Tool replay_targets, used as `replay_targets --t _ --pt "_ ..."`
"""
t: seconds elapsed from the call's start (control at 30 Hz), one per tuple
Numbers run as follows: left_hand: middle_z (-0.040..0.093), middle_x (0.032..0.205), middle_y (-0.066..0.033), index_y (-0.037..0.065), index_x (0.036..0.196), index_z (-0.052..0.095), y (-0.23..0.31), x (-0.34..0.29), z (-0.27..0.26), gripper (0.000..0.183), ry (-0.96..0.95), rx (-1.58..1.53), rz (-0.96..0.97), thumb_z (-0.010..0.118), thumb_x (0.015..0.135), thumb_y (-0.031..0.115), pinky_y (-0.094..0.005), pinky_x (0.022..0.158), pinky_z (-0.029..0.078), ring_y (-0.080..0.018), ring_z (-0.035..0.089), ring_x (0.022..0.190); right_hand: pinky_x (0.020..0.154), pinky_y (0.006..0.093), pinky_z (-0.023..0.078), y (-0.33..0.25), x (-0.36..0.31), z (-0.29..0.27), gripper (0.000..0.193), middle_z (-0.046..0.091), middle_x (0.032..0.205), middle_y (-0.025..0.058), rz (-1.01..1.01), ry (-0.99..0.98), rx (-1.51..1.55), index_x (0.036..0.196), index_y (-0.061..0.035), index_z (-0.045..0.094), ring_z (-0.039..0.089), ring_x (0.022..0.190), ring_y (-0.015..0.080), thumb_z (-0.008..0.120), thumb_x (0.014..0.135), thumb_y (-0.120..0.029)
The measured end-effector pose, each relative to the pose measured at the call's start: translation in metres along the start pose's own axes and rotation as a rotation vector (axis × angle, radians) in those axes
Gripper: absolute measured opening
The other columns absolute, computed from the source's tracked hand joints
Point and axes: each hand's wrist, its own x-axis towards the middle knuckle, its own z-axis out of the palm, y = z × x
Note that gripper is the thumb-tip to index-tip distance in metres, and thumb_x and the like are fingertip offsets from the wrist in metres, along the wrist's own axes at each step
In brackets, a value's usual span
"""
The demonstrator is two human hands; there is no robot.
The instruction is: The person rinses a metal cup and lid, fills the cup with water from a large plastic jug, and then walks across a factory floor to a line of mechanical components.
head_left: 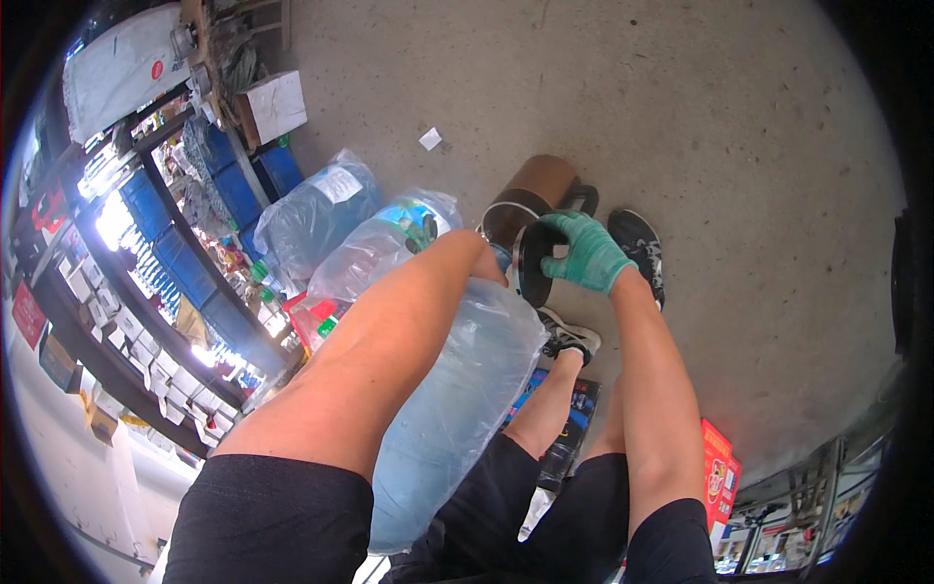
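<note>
My right hand [587,251], in a green glove, grips a round black lid-like disc [534,265] with a pale rim, its thumb on the near face. My left hand [494,261] reaches to the left side of that disc; its fingers are mostly hidden behind my wrist and forearm. Just beyond both hands a brown cylindrical pot [545,181] lies tilted, with a silvery rim around a dark mouth and a black handle [583,200] on its right. Beneath my left forearm rests a big clear plastic bag [467,365] with a bluish look.
More bulging clear bags [326,214] stand left, beside shelving with blue bins [183,268]. A white box [274,107] sits farther back. My shoes [637,248] are on the concrete floor [739,146], where a white scrap [430,138] lies. A red box [718,472] is near right.
</note>
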Motion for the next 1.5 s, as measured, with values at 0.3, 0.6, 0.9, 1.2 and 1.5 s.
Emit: replay_targets --t 0.3,0.6,0.9,1.2,1.5 --pt "0.072 0.115 -0.0094 0.008 0.114 0.074 -0.003 0.036 -0.008 0.049 -0.249 -0.136 -0.039 0.077 0.078 0.042 -0.0390 0.090 0.052 -0.0226 0.069 0.101 0.098 0.0427 0.049 -0.003 -0.008 -0.004 0.062 0.062 0.124 0.0193 -0.009 0.051 -0.023 0.125 -0.0064 0.062 0.060 0.113 0.0369 0.080 0.068 -0.021" --pt "0.062 0.133 -0.0130 0.016 0.129 0.067 -0.001 0.018 -0.010 0.073 -0.448 -0.194 0.071 0.076 0.072 0.061 -0.0397 0.104 0.044 -0.0270 0.059 0.121 0.102 0.0424 0.047 -0.002 -0.007 -0.007 0.062 0.062 0.125 0.0192 -0.022 0.062 -0.040 0.124 -0.0061 0.063 0.058 0.116 0.0369 0.080 0.066 -0.021" --pt "0.068 0.121 -0.0164 0.000 0.116 0.071 -0.012 0.020 -0.005 0.063 -0.401 -0.424 -0.076 0.082 0.072 0.044 -0.0409 0.096 0.051 -0.0280 0.065 0.112 0.109 0.0407 0.042 -0.013 -0.003 -0.015 0.069 0.058 0.130 0.0194 0.017 0.052 -0.072 0.129 -0.0031 0.060 0.051 0.126 0.0372 0.081 0.067 -0.026" --pt "0.068 0.120 -0.0194 -0.003 0.112 0.071 -0.011 0.028 0.019 0.056 0.106 -0.071 0.102 0.077 0.074 0.038 -0.0411 0.092 0.051 -0.0308 0.065 0.110 0.104 0.0414 0.046 -0.009 -0.007 0.001 0.063 0.062 0.126 0.0195 -0.065 0.047 -0.046 0.124 -0.0040 0.063 0.057 0.119 0.0355 0.080 0.065 -0.020" --pt "0.070 0.115 -0.0151 -0.002 0.108 0.074 -0.008 0.015 0.010 0.063 0.119 -0.202 0.081 0.086 0.063 0.041 -0.0382 0.090 0.053 -0.0260 0.068 0.103 0.101 0.0418 0.049 -0.008 -0.007 -0.002 0.066 0.061 0.128 0.0186 -0.015 0.054 -0.141 0.129 -0.0055 0.059 0.059 0.115 0.0361 0.080 0.068 -0.022"
